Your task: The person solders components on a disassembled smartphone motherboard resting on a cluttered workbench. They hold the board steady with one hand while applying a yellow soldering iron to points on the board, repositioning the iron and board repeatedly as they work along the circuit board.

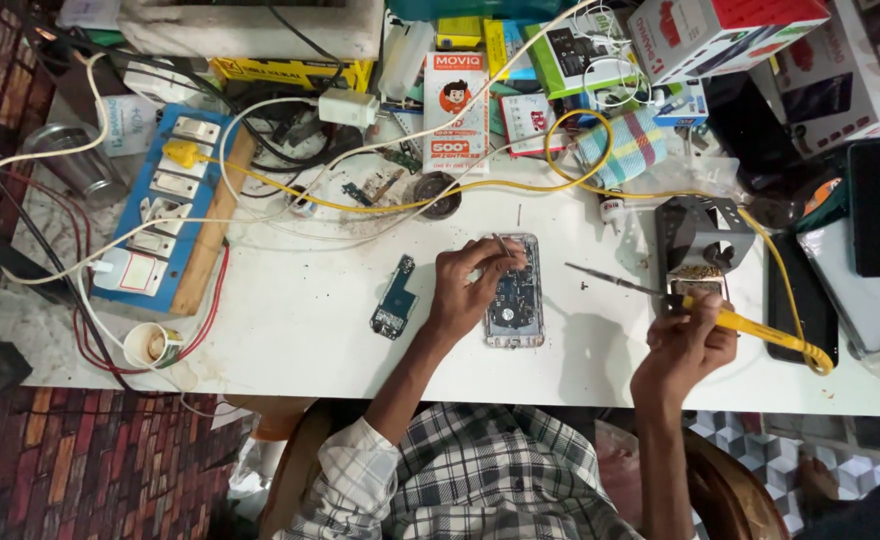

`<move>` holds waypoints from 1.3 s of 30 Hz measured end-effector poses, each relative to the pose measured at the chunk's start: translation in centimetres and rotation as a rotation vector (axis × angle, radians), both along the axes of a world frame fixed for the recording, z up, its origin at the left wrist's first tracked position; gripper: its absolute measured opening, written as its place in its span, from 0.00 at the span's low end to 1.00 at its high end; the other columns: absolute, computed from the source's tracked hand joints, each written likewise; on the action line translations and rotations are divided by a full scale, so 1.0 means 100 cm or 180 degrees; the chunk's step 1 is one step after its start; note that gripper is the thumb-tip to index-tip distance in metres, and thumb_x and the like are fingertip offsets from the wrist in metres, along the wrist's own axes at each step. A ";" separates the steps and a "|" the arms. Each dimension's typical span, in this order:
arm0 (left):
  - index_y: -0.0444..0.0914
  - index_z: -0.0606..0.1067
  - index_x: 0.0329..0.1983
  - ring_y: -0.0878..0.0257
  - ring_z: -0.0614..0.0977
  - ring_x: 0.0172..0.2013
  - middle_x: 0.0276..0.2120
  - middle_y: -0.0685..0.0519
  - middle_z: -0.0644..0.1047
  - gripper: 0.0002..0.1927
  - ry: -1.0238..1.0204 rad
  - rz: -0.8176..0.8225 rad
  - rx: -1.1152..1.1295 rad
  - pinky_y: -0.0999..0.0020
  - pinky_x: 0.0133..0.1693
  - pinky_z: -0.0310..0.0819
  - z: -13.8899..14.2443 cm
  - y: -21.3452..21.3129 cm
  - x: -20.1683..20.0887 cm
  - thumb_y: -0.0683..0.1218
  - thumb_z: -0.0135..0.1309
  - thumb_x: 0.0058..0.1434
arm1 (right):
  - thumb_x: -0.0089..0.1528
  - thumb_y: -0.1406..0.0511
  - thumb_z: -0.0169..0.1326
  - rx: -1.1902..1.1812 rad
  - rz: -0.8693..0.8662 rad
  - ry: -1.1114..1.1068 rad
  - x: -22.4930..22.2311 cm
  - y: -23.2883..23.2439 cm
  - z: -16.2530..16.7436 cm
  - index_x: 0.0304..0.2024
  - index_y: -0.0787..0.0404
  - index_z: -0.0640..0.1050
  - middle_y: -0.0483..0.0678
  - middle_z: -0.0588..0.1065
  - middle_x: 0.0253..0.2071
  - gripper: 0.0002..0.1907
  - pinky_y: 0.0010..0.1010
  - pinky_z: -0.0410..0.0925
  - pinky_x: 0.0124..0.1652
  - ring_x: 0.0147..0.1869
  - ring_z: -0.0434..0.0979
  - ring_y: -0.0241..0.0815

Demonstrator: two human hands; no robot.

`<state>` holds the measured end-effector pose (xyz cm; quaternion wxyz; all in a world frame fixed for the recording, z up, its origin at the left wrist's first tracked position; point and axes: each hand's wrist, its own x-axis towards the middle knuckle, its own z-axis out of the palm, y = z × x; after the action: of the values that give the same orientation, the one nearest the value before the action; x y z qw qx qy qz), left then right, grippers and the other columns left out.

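Right hand (682, 345) grips soldering iron (760, 330) at four o'clock; left hand (470, 285) pinches tweezers (503, 245) over opened phone (513, 290); board (395, 298) already out, soldering unfinished.

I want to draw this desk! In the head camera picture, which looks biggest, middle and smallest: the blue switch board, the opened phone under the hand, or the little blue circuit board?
1. Blue switch board, clearly the biggest.
2. Opened phone, partly covered by the left hand.
3. Little blue circuit board, the smallest.
All lie flat on the white table, so nearness hardly changes this.
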<state>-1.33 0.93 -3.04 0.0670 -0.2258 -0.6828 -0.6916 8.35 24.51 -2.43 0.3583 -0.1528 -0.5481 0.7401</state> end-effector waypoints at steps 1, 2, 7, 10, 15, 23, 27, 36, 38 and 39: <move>0.32 0.81 0.45 0.61 0.87 0.45 0.44 0.48 0.84 0.06 0.0022 -0.0008 0.0020 0.68 0.50 0.85 0.000 0.000 -0.001 0.35 0.57 0.66 | 0.77 0.57 0.53 -0.0075 -0.0009 0.0034 0.001 0.002 0.004 0.47 0.58 0.70 0.42 0.68 0.29 0.12 0.20 0.57 0.23 0.24 0.63 0.28; 0.32 0.81 0.45 0.61 0.87 0.45 0.44 0.48 0.84 0.06 0.0048 -0.0009 0.0039 0.68 0.50 0.86 -0.001 0.000 -0.001 0.34 0.57 0.66 | 0.76 0.58 0.53 -0.0153 -0.0010 0.0071 0.002 0.003 0.007 0.48 0.56 0.69 0.41 0.68 0.31 0.11 0.19 0.57 0.23 0.24 0.64 0.27; 0.32 0.81 0.45 0.60 0.87 0.45 0.45 0.47 0.84 0.07 0.0108 0.0003 0.0001 0.68 0.50 0.85 -0.001 0.001 0.000 0.34 0.56 0.66 | 0.76 0.58 0.53 -0.0246 0.0065 -0.0013 0.002 0.010 0.014 0.51 0.59 0.71 0.45 0.72 0.36 0.11 0.20 0.62 0.27 0.32 0.71 0.30; 0.32 0.81 0.46 0.60 0.87 0.45 0.44 0.47 0.84 0.07 0.0121 0.0044 -0.0064 0.68 0.50 0.85 0.000 0.000 0.000 0.35 0.57 0.66 | 0.76 0.59 0.53 -0.0529 -0.0059 -0.0069 -0.002 0.014 0.012 0.50 0.61 0.73 0.44 0.72 0.35 0.11 0.21 0.62 0.27 0.31 0.72 0.31; 0.33 0.81 0.46 0.61 0.87 0.46 0.45 0.47 0.84 0.07 -0.0005 -0.0035 0.0055 0.69 0.50 0.86 0.003 0.000 -0.002 0.36 0.57 0.66 | 0.74 0.60 0.52 -0.0703 -0.0091 0.0133 -0.005 0.014 0.010 0.42 0.57 0.69 0.44 0.72 0.31 0.10 0.22 0.61 0.24 0.26 0.70 0.31; 0.32 0.80 0.48 0.60 0.87 0.45 0.45 0.46 0.84 0.08 -0.0152 -0.0075 0.0119 0.68 0.50 0.85 -0.001 0.000 -0.002 0.36 0.57 0.67 | 0.77 0.59 0.56 -0.0200 0.0050 0.0146 -0.007 0.002 0.001 0.38 0.57 0.66 0.40 0.62 0.26 0.17 0.20 0.54 0.26 0.25 0.58 0.26; 0.32 0.80 0.49 0.61 0.87 0.45 0.46 0.46 0.84 0.08 -0.0200 -0.0109 0.0127 0.68 0.50 0.85 -0.001 -0.001 -0.002 0.36 0.56 0.67 | 0.73 0.58 0.56 -0.0364 -0.0089 -0.0062 -0.014 -0.004 -0.005 0.37 0.56 0.67 0.40 0.63 0.26 0.15 0.21 0.56 0.23 0.23 0.61 0.27; 0.32 0.81 0.46 0.61 0.87 0.46 0.46 0.46 0.83 0.07 -0.0078 -0.0083 0.0073 0.68 0.50 0.86 0.000 -0.002 -0.002 0.35 0.56 0.67 | 0.72 0.58 0.57 -0.0407 -0.0091 -0.0178 -0.014 -0.012 -0.017 0.40 0.59 0.70 0.41 0.65 0.28 0.14 0.20 0.57 0.22 0.23 0.62 0.27; 0.32 0.81 0.47 0.61 0.87 0.46 0.46 0.47 0.84 0.07 -0.0018 -0.0025 -0.0029 0.68 0.50 0.86 -0.001 -0.003 -0.003 0.36 0.56 0.67 | 0.71 0.57 0.57 -0.0443 -0.0077 -0.0176 -0.014 -0.011 -0.019 0.38 0.59 0.69 0.41 0.66 0.28 0.15 0.21 0.58 0.21 0.24 0.64 0.28; 0.33 0.81 0.47 0.61 0.87 0.45 0.46 0.47 0.84 0.08 0.0011 0.0000 -0.0079 0.68 0.50 0.85 -0.001 -0.003 -0.002 0.36 0.56 0.67 | 0.72 0.57 0.56 -0.0412 -0.0075 -0.0190 -0.013 -0.011 -0.020 0.37 0.59 0.69 0.41 0.65 0.28 0.16 0.21 0.58 0.22 0.23 0.63 0.28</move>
<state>-1.58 0.65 -3.13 0.0655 -0.2279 -0.6912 -0.6827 7.03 23.46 -4.48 0.3399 -0.2041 -0.5078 0.7649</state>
